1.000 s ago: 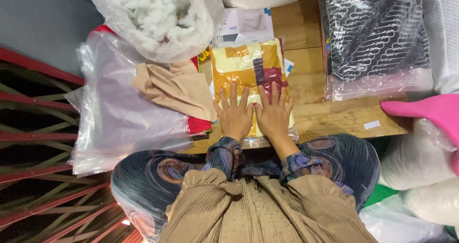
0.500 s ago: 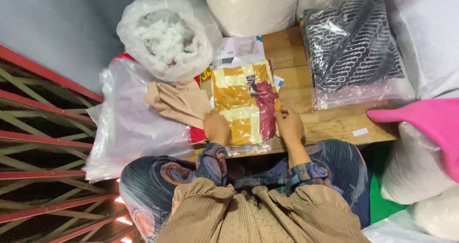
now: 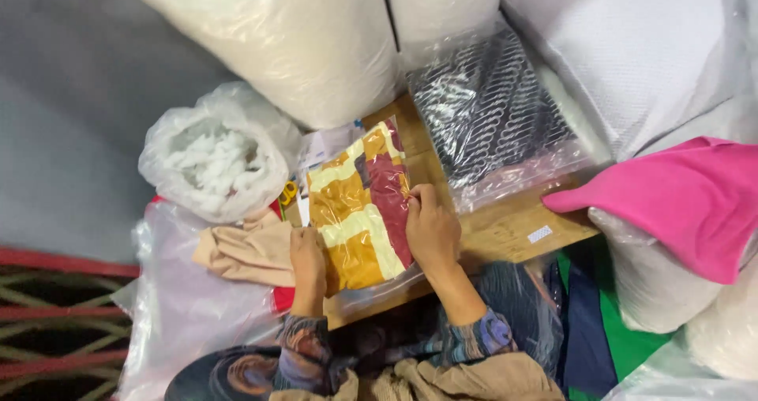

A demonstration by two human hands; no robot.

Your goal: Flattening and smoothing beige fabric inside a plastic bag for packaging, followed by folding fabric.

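- A flat clear plastic packet (image 3: 359, 207) holding folded cloth in yellow, orange and dark red lies on a wooden table (image 3: 513, 231). Its long axis runs from the person's body away towards the upper right, slightly tilted; the far short end points at the big white sacks (image 3: 316, 46).
- The left hand (image 3: 306, 257) rests on the packet's near left edge, fingers bent over it; whether it pinches the plastic cannot be told.
- The right hand (image 3: 430, 229) lies against the packet's right long edge, fingertips curled closed onto the plastic there.
- Just left of the packet, a tan cloth (image 3: 245, 251) lies loose on a large clear bag (image 3: 178, 306).
- Beyond that, an open clear bag (image 3: 213, 163) holds white fluffy stuffing.
- To the right, another clear packet (image 3: 493, 121) holds black-and-white patterned fabric; it lies on the table close beside the first.
- A pink cloth (image 3: 679, 200) drapes over a white sack at the far right.
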